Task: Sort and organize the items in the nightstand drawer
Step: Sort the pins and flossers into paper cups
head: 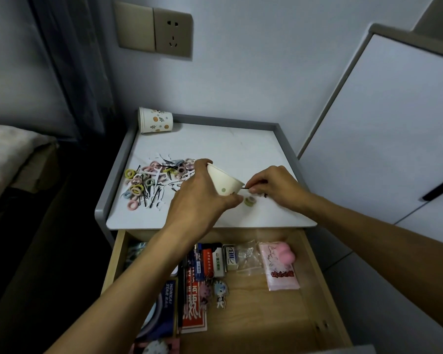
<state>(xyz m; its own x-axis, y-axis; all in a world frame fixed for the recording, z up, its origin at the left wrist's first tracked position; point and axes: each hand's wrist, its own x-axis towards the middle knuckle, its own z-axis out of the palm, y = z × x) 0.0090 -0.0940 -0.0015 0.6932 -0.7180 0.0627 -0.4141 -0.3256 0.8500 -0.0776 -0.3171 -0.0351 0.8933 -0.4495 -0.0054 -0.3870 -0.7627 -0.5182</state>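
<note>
left hand [202, 198]: my fingers wrap the cup [224, 181], tilted so its mouth faces right
right hand [276, 185]: pinching a hairpin [246, 188] at the rim

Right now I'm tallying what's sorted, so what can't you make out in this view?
Head view only:
Inside of the paper cup: its own wall and the left hand hide it.
The drawer, left side: left forearm covers it; bottom edge cuts its front.
The hairpin at the right hand: fingers hide most.
</note>
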